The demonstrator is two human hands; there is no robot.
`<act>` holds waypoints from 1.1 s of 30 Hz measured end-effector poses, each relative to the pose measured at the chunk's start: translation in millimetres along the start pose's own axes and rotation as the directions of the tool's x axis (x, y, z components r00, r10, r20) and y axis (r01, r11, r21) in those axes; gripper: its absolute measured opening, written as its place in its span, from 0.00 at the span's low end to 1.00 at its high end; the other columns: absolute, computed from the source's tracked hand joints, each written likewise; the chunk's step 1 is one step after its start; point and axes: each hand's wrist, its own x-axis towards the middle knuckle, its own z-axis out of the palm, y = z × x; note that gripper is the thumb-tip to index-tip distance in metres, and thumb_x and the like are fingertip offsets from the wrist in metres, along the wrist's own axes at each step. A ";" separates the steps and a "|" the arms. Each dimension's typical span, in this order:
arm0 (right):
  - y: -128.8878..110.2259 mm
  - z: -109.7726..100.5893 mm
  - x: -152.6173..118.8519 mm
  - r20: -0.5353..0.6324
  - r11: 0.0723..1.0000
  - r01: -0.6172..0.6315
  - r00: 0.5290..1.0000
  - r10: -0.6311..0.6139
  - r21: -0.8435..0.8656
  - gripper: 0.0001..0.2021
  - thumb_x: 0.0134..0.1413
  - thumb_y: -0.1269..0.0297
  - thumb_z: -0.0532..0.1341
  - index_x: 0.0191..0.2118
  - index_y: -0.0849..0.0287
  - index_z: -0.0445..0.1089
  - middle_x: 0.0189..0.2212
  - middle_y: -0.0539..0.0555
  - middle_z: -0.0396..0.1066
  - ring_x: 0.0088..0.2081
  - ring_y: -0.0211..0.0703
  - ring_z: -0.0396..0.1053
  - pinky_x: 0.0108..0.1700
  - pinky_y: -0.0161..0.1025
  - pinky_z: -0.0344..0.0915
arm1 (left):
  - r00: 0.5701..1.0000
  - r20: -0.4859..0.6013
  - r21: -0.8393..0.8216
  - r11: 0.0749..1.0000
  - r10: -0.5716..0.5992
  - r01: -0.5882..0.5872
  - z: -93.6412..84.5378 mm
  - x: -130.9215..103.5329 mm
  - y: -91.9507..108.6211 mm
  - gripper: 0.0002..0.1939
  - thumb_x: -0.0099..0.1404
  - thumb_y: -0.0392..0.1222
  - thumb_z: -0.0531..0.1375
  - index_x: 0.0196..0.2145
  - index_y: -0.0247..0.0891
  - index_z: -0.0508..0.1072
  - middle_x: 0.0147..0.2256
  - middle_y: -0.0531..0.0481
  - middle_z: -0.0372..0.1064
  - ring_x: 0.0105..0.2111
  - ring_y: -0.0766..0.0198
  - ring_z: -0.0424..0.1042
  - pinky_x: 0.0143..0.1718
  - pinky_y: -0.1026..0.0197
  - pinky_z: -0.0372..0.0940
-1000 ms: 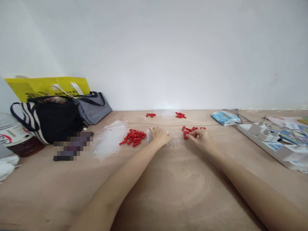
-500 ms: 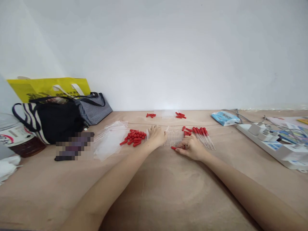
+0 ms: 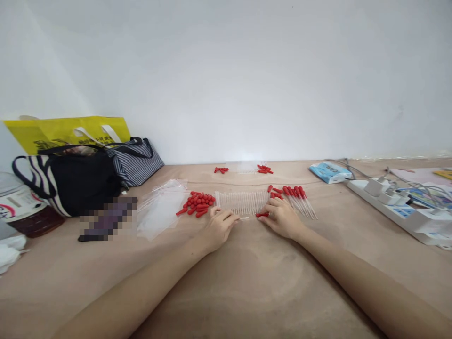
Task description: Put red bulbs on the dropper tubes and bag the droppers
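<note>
Nearer the wearer now, the left hand (image 3: 221,226) pinches a tube (image 3: 243,218); the right hand (image 3: 280,217) grips a red bulb (image 3: 262,214).

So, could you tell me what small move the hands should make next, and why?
Probably ease the clear tube in the left hand toward the red bulb in the right hand, since the tube's free end points that way across a gap.

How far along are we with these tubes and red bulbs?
Partly done: a small fan of bulb-topped tubes lies at the right. In hand: a clear tube in the left hand, a red bulb in the right hand. Left: the row of bare tubes and loose bulbs.
</note>
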 end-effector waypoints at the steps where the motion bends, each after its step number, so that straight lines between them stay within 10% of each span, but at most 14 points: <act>1: -0.2 1.4 -0.3 -0.004 1.000 -0.002 1.000 0.002 0.000 0.08 0.51 0.61 0.56 0.28 0.58 0.68 0.29 0.54 0.66 0.35 0.43 0.61 0.37 0.41 0.54 | 1.000 -0.009 0.002 1.000 -0.003 0.003 -0.2 0.7 -0.4 0.11 0.65 0.34 0.46 0.37 0.38 0.67 0.34 0.49 0.69 0.34 0.64 0.66 0.43 0.56 0.49; 16: -14.5 3.3 -3.5 -0.102 0.969 -0.058 0.994 0.034 -0.239 0.10 0.52 0.62 0.55 0.26 0.58 0.70 0.27 0.55 0.68 0.34 0.45 0.60 0.36 0.42 0.49 | 0.959 -0.218 0.175 0.974 0.179 -0.142 -1.1 3.2 -1.3 0.08 0.63 0.32 0.50 0.34 0.36 0.69 0.43 0.46 0.70 0.49 0.56 0.63 0.53 0.44 0.43; 33: -25.0 16.1 -1.7 -0.122 0.922 0.120 0.989 -0.080 0.369 0.10 0.56 0.67 0.50 0.42 0.58 0.64 0.34 0.55 0.68 0.35 0.40 0.66 0.38 0.39 0.63 | 0.944 -0.259 0.210 0.966 0.206 -0.153 2.3 2.8 -4.9 0.09 0.62 0.30 0.51 0.35 0.36 0.70 0.35 0.50 0.73 0.40 0.60 0.70 0.56 0.43 0.42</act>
